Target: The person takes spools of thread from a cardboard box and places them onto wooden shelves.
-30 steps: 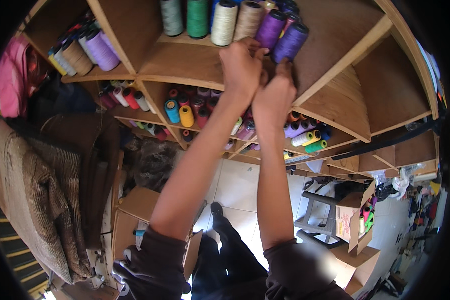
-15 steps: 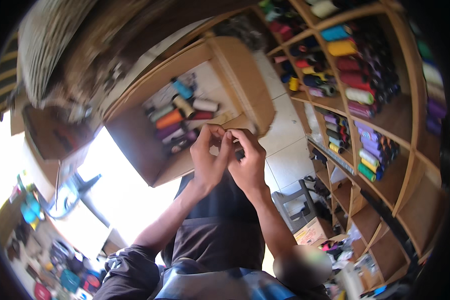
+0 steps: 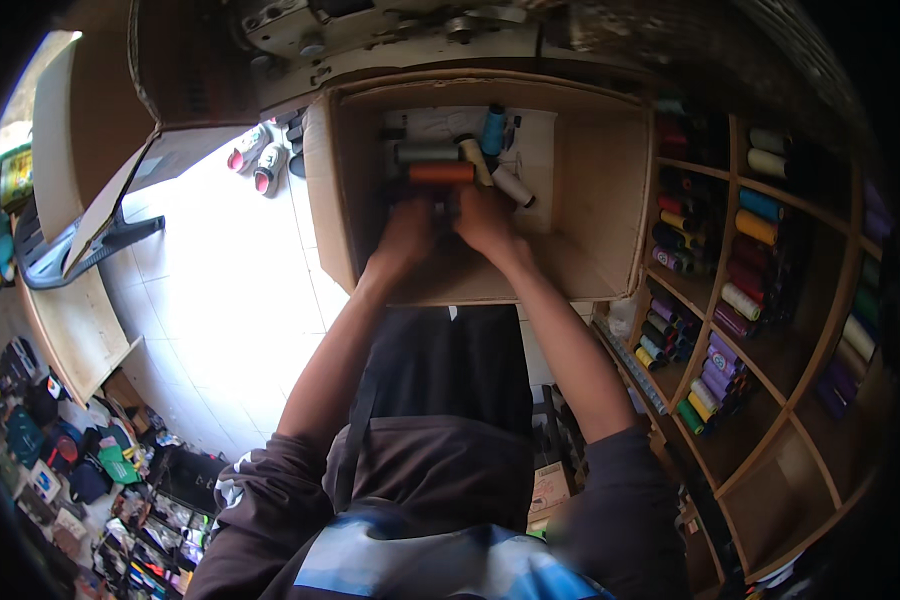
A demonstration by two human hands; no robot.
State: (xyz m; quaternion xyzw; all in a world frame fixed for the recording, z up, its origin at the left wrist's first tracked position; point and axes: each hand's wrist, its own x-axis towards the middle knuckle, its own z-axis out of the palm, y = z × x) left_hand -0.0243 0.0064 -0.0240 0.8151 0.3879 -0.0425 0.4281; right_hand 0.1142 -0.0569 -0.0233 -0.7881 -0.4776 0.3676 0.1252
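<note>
left hand, right hand beside cylindrical spools in rectangular cardboard box

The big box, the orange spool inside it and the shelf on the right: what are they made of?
The box looks like cardboard: dull brown walls with a worn rim. The orange spool is probably wound thread, smooth-looking, going by its even cylinder shape; its core is hidden. The shelf looks like wood or wood board, fairly matt: brown panels with paler edges.
</note>
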